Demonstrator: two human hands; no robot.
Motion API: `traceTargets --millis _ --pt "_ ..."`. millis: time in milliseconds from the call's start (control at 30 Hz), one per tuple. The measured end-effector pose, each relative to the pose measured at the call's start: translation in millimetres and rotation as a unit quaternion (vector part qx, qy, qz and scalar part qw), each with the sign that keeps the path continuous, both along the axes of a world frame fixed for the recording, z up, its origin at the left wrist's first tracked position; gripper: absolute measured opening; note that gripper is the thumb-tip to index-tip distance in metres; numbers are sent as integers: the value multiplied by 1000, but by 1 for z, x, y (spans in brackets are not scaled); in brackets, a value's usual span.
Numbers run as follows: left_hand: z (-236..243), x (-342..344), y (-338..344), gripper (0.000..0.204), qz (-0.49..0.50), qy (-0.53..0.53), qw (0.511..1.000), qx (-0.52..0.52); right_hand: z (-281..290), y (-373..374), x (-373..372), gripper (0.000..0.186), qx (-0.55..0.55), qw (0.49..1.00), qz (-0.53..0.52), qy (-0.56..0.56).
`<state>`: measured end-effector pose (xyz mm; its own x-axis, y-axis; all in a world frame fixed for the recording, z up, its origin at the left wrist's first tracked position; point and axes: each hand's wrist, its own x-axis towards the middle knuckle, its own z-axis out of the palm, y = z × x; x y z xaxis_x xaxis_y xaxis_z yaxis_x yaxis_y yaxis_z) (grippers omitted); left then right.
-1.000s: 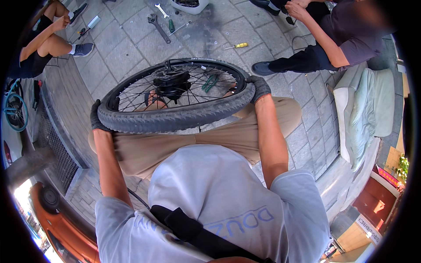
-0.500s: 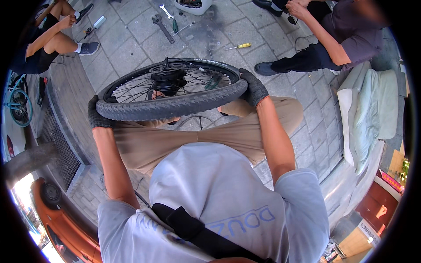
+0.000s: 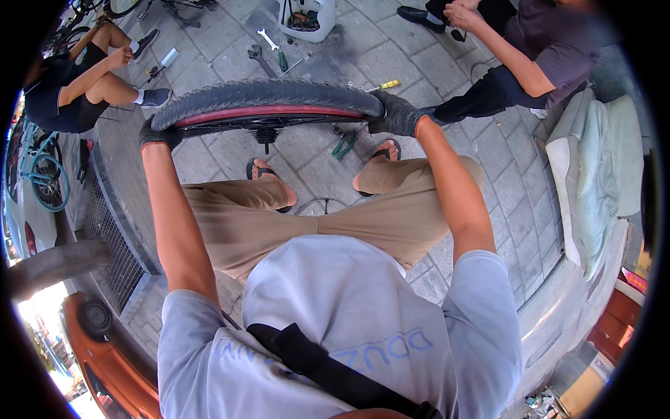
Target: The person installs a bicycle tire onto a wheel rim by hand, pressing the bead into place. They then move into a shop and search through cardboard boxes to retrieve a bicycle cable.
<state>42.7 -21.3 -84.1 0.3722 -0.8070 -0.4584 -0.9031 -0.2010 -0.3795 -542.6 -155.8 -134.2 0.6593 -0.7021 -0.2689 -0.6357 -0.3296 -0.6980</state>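
Note:
A bicycle wheel with a knobby black tyre, red rim and cassette is held out in front of me, seen nearly edge-on, the cassette's axle pointing down. My left hand grips its left end and my right hand its right end, both in dark gloves with orange cuffs. Below the wheel, green-handled pliers lie on the paving between my sandalled feet. Beyond it lie an open-end wrench, an adjustable wrench, a green screwdriver and a yellow screwdriver, partly behind the tyre.
A white bucket of tools stands at the back. One person sits at left, another at right. Bicycles and a metal grate are at left, folded pads at right, an orange car lower left.
The wheel has moved up and away from me and flipped from lying hub-up to nearly edge-on, cassette down. Both hands have moved forward with it, uncovering my feet and the pliers.

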Motion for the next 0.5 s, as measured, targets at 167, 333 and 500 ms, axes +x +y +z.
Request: traceTargets --millis 167,333,500 --pt "19 7 -2 62 -50 -77 996 0 -4 -21 23 75 40 992 94 -76" --pt "22 8 -21 59 -28 -90 995 14 -25 -32 23 63 51 993 67 -82" --pt "24 7 -40 56 -13 -91 996 19 -19 -37 20 60 17 996 -23 -82"
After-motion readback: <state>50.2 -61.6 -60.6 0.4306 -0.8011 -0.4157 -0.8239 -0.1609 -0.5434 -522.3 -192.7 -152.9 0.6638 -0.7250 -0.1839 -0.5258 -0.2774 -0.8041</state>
